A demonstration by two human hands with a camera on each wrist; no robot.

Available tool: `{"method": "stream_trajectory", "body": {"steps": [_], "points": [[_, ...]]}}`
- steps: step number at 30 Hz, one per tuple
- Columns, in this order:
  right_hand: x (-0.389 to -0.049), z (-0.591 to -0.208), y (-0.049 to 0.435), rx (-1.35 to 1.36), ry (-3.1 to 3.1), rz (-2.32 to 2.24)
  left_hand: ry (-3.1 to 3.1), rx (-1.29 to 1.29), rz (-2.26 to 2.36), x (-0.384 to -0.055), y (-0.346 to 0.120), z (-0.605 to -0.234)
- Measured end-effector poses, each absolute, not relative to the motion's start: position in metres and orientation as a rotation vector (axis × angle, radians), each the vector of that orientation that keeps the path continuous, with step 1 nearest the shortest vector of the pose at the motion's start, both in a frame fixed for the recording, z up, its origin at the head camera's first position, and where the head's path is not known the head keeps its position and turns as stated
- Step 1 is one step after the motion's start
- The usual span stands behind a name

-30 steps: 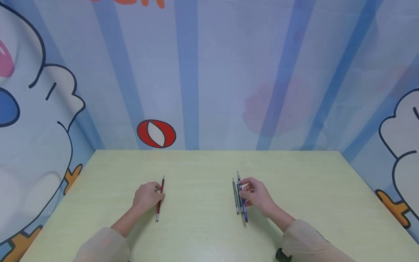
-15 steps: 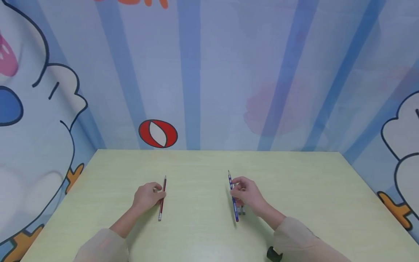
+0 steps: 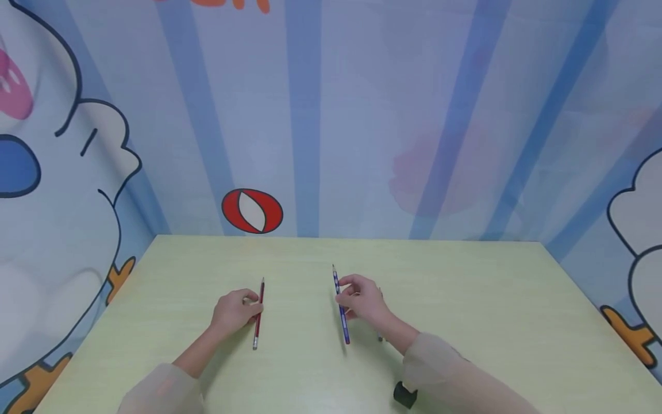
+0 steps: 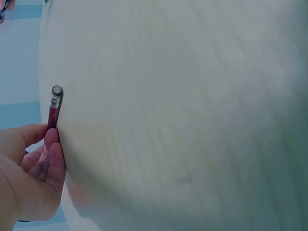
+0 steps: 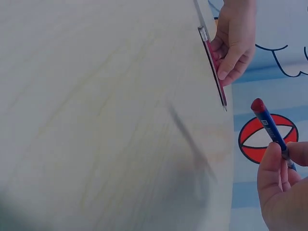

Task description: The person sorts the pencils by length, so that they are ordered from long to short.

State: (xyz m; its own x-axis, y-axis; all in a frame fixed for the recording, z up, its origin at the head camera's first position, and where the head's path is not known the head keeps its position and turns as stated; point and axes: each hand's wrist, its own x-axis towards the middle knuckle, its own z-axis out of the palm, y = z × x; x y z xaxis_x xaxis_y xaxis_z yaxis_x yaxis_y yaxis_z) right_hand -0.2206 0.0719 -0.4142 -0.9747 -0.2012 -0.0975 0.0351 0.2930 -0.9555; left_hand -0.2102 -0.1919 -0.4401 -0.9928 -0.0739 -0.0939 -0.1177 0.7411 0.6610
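On the left side of the table, my left hand (image 3: 233, 313) pinches a red pencil (image 3: 260, 310) between thumb and fingers; its tip points to the back. In the left wrist view the metal-banded end of this red pencil (image 4: 53, 108) rises past the fingertips. My right hand (image 3: 364, 299) holds a blue patterned pencil (image 3: 343, 319) by its middle, near the table's centre. Its shadow falls on the table apart from it in the right wrist view, where the red end of the blue pencil (image 5: 269, 122) shows. Other pencils (image 3: 380, 338) lie mostly hidden behind the right hand and wrist.
The pale yellow table (image 3: 465, 299) ends at the back against a blue striped backdrop (image 3: 351, 115) with cartoon figures and a red-and-white ball print (image 3: 252, 211). A black object (image 3: 405, 395) sits at the right cuff.
My right hand has carried the blue pencil leftward, away from the other pencils, toward the middle of the table. My left hand keeps its hold on the red pencil almost in place.
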Motion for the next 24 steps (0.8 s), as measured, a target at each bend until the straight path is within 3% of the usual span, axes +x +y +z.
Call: {"method": "stream_trajectory", "body": {"steps": [24], "points": [[-0.235, -0.429, -0.004, -0.175, 2.378, -1.728, 2.875, -0.186, 1.1, -0.211, -0.191, -0.444]]}}
